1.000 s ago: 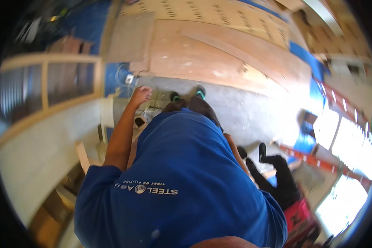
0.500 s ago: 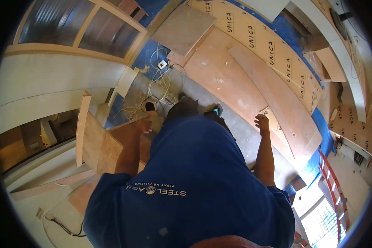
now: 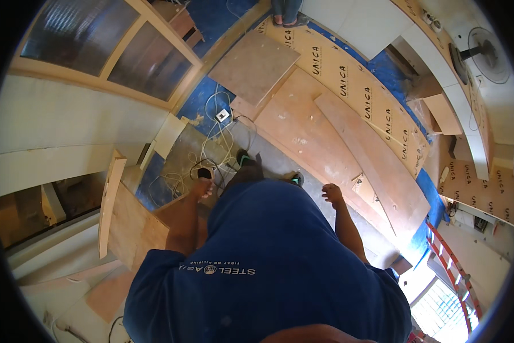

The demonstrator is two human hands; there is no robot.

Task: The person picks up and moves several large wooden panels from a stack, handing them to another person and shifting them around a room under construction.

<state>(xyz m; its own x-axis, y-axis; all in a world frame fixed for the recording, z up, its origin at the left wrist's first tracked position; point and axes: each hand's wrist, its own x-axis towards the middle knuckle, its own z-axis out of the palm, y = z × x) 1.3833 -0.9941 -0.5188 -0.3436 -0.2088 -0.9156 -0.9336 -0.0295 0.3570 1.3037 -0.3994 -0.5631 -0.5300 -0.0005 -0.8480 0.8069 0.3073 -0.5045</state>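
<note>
Both my arms hang beside my blue shirt. My left hand point(image 3: 201, 188) is loosely curled with its fingers apart, and no object shows in it. It appears just below a small black object point(image 3: 204, 172) near the tangled cables point(image 3: 225, 140). My right hand point(image 3: 332, 195) hangs half open over the grey floor, its fingers bent and nothing between them. Beyond it lies a large brown plywood sheet point(image 3: 294, 123), with a long curved plywood strip point(image 3: 377, 154) on top. A small wood offcut point(image 3: 364, 186) rests near the sheet's edge.
A white outlet box point(image 3: 221, 115) sits among the cables ahead of my feet. Plywood panels point(image 3: 132, 214) stand at my left beside a white cabinet. A red ladder point(image 3: 451, 263) is at the right. Another person's legs point(image 3: 288, 8) show at the far edge, and a fan point(image 3: 487, 54) stands far right.
My right hand has swung inward, to the left and down. My left hand has moved slightly downward in view. Both my feet now show more clearly, and another person's legs have come into view.
</note>
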